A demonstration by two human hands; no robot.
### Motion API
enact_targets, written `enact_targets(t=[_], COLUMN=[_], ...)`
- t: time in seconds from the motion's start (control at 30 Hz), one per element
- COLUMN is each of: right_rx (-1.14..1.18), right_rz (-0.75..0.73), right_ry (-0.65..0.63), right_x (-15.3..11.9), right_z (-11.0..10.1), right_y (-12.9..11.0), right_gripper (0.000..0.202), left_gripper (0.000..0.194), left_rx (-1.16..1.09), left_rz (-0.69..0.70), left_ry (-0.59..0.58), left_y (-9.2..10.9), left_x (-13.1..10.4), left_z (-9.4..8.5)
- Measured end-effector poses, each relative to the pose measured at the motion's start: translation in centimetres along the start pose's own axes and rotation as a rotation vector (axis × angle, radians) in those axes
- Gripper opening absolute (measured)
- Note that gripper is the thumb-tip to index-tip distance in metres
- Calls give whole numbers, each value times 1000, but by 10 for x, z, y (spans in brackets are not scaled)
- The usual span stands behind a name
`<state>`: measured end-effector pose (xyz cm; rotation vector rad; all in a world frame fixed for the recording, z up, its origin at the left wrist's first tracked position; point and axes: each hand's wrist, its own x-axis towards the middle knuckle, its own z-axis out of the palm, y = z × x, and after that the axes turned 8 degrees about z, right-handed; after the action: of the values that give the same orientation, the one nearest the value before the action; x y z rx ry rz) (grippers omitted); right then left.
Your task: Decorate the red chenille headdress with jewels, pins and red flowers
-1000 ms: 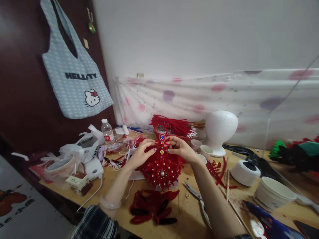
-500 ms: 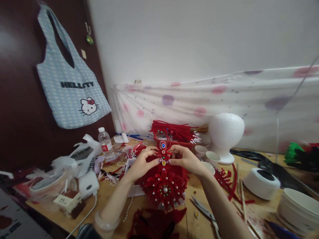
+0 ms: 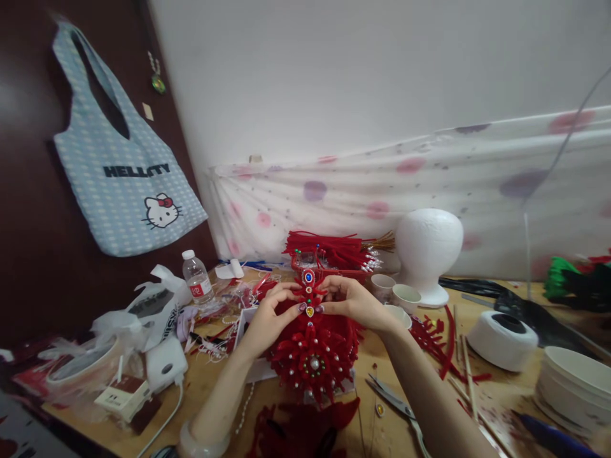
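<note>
A red fuzzy flower headpiece (image 3: pixel 329 375) with pearls around its petals stands on the table in front of me. Up its middle runs a strip of gems, with a blue gem (image 3: pixel 309 278) at the top and a yellow gem (image 3: pixel 310 312) lower down. My left hand (image 3: pixel 277 315) pinches this upper part from the left, thumb beside the yellow gem. From the right, my right hand (image 3: pixel 346 302) does the same, its thumb tip close to the other one. The fingers behind the red piece are partly hidden.
Scissors (image 3: pixel 396 401) and a loose yellow gem (image 3: pixel 380 410) lie right of the headpiece. A white foam head (image 3: pixel 429 251), small cups (image 3: pixel 405 296) and red stems (image 3: pixel 324 245) stand behind. A water bottle (image 3: pixel 196 280) and a white plug adapter (image 3: pixel 166 364) are at left.
The camera view has tilted a little, shifting the surroundings. Both hands keep the same pinching hold on the headpiece, with hardly any visible finger movement.
</note>
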<state>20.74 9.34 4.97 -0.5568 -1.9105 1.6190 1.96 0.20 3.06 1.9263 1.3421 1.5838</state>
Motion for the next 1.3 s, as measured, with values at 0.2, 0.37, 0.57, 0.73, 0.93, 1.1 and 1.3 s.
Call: enact_targets(t=[0.2, 0.37, 0.57, 0.73, 0.93, 1.1, 1.3], right_rx=[16, 31, 40, 12, 41, 48, 35], right_rz=[14, 26, 36, 8, 6, 4, 40], right_ry=[-29, -55, -96, -125, -124, -114, -89], right_x=[-1, -1, 2, 3, 5, 6, 7], right_z=[-5, -8, -13, -14, -14, -15, -14], right_y=[0, 0, 2, -1, -1, 0, 0], right_gripper=[35, 31, 26, 20, 19, 16, 9], left_gripper=[29, 56, 75, 72, 81, 83, 65], left_rx=[-38, -87, -33, -145, -208, -156, -86], left_rz=[-20, -74, -185, -186, -267, -322, -242], left_ry=[-9, -39, -176, -310, -287, -264, -250], left_y=[1, 5, 11, 14, 16, 20, 21], left_x=[-5, -15, -5, 4, 3, 1, 2], left_z=[-3, -4, -5, -8, -6, -3, 0])
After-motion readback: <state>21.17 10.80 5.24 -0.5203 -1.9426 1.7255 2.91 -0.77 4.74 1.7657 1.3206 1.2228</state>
